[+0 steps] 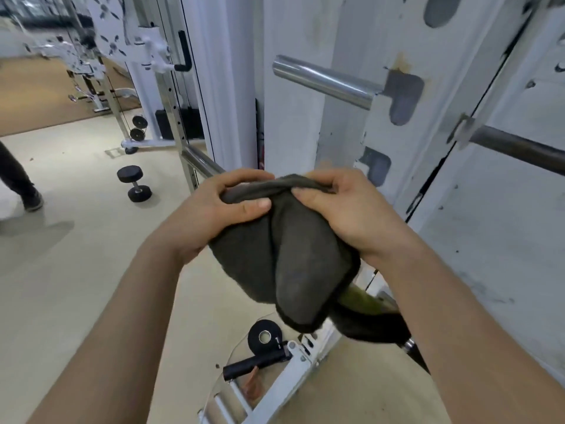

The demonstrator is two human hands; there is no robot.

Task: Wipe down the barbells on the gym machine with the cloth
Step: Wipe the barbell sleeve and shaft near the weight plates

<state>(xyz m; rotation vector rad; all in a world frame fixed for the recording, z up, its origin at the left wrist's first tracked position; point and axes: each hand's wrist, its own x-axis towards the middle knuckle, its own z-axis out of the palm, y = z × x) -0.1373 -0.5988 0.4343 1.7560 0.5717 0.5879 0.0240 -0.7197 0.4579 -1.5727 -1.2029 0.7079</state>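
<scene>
A dark grey cloth (284, 258) hangs in front of me, bunched along its top edge. My left hand (220, 206) pinches the cloth's upper left part, and my right hand (342, 209) grips its upper right part. Above the hands, a shiny chrome barbell sleeve (324, 81) sticks out from the white gym machine frame (345, 139). A darker bar (519, 149) runs off to the right of the frame. Another chrome bar (200, 162) shows just behind my left hand. Neither hand touches any bar.
A black dumbbell (134, 182) lies on the beige floor at left. A small black weight plate (265, 335) and a black peg (253, 364) sit on the machine's base below the cloth. Someone's leg and shoe (23, 185) are at the far left.
</scene>
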